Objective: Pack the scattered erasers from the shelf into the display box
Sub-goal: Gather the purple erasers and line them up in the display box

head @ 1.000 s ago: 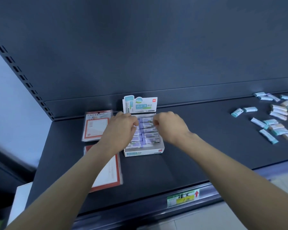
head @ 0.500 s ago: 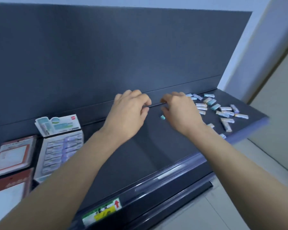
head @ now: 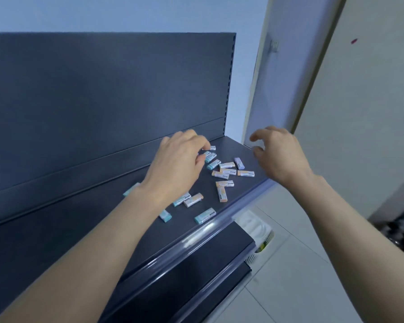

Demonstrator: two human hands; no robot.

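The shelf (head: 98, 231) ran dark and bare from the left edge of the view to its right end, where the erasers (head: 226, 171) lay scattered flat at mixed angles, most of them apart and a few touching. The box was out of view, so every eraser seen was not yet packed.

The left hand (head: 175, 169) reached over the rear of the pile, fingers curled down onto a teal eraser (head: 210, 156), probably to start a pick. Whether that grip had closed on it could not be told, since the palm hid the contact. The right hand (head: 280, 157) hovered past the shelf's right end with its grip loosely spread and holding nothing, likely poised to gather from that side.

A second earlier both hands had been at the box on the shelf's left part, and the erasers sat far right. Since then the view and both hands had swung right onto the pile.
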